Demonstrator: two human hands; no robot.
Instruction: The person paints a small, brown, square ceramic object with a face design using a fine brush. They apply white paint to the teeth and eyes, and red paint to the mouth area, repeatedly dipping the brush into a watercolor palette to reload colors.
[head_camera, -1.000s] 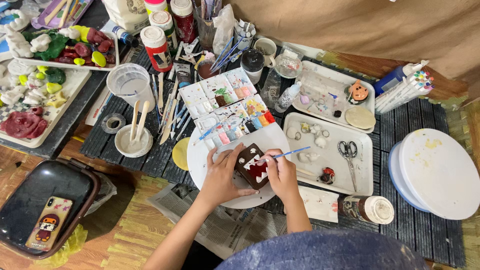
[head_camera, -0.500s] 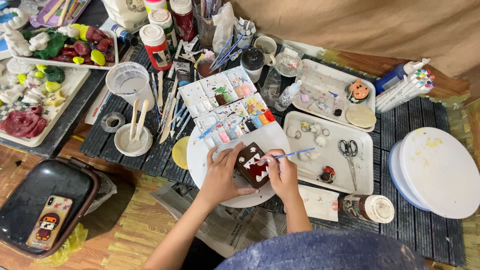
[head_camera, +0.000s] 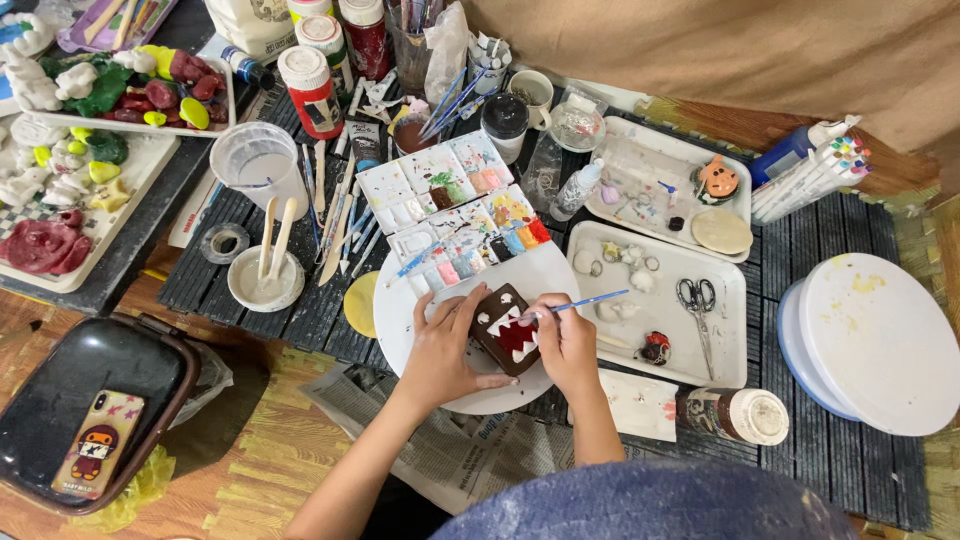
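Observation:
My left hand (head_camera: 443, 348) grips a small brown clay figure (head_camera: 507, 328) with a red mouth and white jagged teeth, steadying it over a round white board (head_camera: 405, 305). My right hand (head_camera: 565, 340) pinches a thin blue-handled paintbrush (head_camera: 585, 301), its tip down at the figure's teeth. An open paint palette (head_camera: 452, 212) with many coloured wells lies just beyond the board.
A white tray (head_camera: 720, 330) with scissors (head_camera: 697, 300) and small clay bits lies right of my hands. Trays of clay pieces (head_camera: 60, 180) sit far left, jars and brushes (head_camera: 330, 90) at the back, a black tray with a phone (head_camera: 95, 445) near left, a white turntable (head_camera: 880, 340) right.
The hands have stayed on the figure; the brush has shifted only slightly at its mouth.

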